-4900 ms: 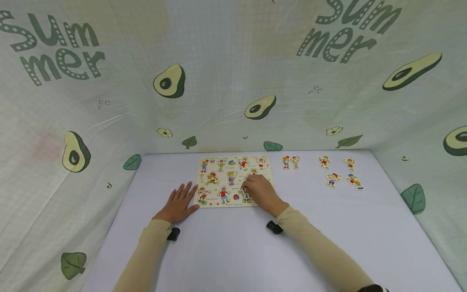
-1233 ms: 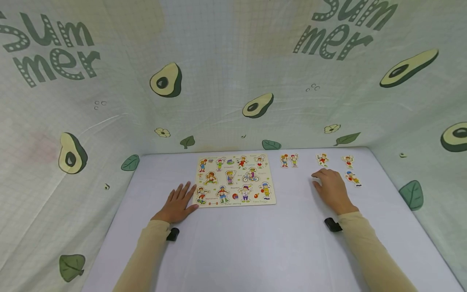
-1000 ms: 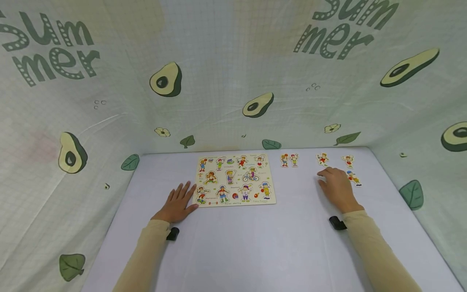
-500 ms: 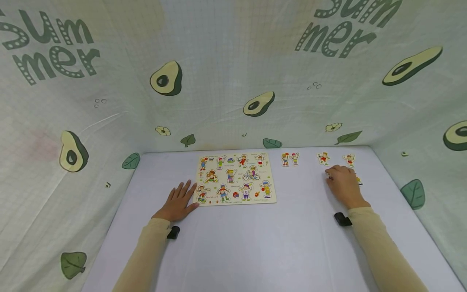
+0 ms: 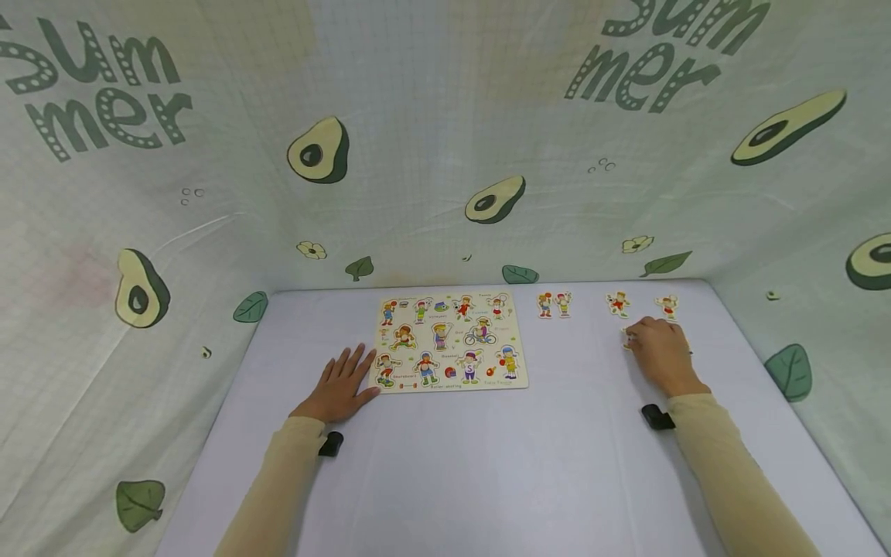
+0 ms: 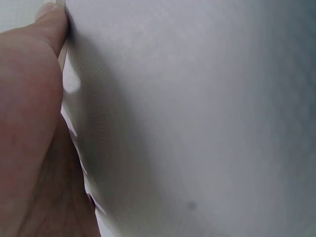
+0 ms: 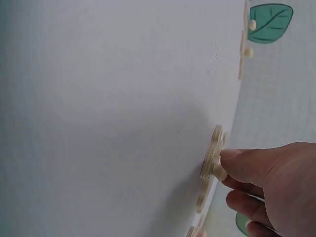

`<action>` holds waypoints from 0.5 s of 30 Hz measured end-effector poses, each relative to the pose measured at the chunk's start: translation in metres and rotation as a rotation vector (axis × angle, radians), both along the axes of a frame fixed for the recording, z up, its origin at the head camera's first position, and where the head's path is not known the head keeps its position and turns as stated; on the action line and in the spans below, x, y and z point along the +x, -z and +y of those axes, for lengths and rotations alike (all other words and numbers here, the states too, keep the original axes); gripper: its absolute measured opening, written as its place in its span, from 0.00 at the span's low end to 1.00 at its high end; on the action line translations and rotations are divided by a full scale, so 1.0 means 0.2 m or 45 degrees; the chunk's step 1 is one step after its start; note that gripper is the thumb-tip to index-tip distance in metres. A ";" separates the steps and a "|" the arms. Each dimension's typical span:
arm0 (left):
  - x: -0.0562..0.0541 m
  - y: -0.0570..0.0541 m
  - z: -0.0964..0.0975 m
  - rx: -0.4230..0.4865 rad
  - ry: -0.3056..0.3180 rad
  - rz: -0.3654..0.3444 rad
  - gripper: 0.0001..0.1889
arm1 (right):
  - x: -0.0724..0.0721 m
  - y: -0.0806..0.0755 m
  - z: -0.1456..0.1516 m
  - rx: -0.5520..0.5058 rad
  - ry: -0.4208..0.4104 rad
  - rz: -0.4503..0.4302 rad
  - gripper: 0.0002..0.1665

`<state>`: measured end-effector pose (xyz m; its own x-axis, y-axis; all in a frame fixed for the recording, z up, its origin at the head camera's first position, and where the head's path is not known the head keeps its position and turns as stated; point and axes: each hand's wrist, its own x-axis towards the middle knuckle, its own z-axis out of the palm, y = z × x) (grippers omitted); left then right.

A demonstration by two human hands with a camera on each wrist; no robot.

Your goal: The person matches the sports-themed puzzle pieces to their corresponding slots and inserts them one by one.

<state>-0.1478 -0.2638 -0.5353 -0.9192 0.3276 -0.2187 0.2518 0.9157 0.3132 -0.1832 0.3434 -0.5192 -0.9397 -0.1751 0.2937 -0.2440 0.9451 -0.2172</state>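
A pale wooden knob puzzle board (image 5: 418, 388) printed with children playing sports lies on the table. My left hand (image 5: 337, 387) rests flat at its left edge, fingers spread; in the left wrist view the thumb (image 6: 52, 24) touches the board's edge. Farther right, my right hand (image 5: 663, 357) is over the loose pieces. Its thumb and fingers pinch the knob of a flat wooden puzzle piece (image 7: 210, 158), which stays close to the tabletop. From the head view most of that piece is hidden under the hand, as is a neighbouring piece.
Two loose pieces, a ball player (image 5: 544, 305) and a second figure (image 5: 563, 305), lie beside the board. Beyond the right hand are a footballer piece (image 5: 617, 304) and another figure piece (image 5: 667, 306). A cloth (image 5: 411, 155) printed with avocados hangs behind the white table (image 5: 487, 472).
From the board, my right hand has moved right to the loose pieces. Over the last second it has shifted slightly farther right, with a piece now at its fingertips. The left hand stays put.
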 end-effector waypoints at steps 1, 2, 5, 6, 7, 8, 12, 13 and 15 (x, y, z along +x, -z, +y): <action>0.00 -0.01 0.00 -0.008 -0.001 -0.010 0.42 | 0.00 0.00 0.00 0.002 0.006 -0.005 0.12; 0.00 -0.02 0.01 -0.014 -0.001 -0.019 0.42 | 0.00 0.00 0.00 0.006 0.012 -0.013 0.11; 0.00 -0.04 0.02 -0.026 0.002 -0.044 0.42 | -0.01 -0.01 0.01 0.015 0.028 -0.043 0.11; 0.00 -0.05 0.02 -0.029 0.003 -0.052 0.42 | -0.01 -0.01 0.01 0.016 0.034 -0.052 0.11; 0.01 -0.05 0.02 -0.024 0.005 -0.052 0.43 | -0.01 -0.01 0.01 0.017 0.040 -0.060 0.10; 0.01 -0.06 0.02 -0.017 0.006 -0.050 0.43 | -0.02 -0.01 0.01 0.019 0.044 -0.066 0.10; 0.00 -0.06 0.02 -0.032 -0.001 -0.062 0.43 | -0.03 -0.02 0.02 0.011 0.055 -0.075 0.07; 0.00 -0.06 0.02 -0.036 -0.002 -0.060 0.42 | -0.04 -0.02 0.02 0.008 0.055 -0.076 0.06; 0.00 -0.06 0.02 -0.049 -0.006 -0.071 0.42 | -0.04 -0.02 0.02 -0.001 0.053 -0.079 0.05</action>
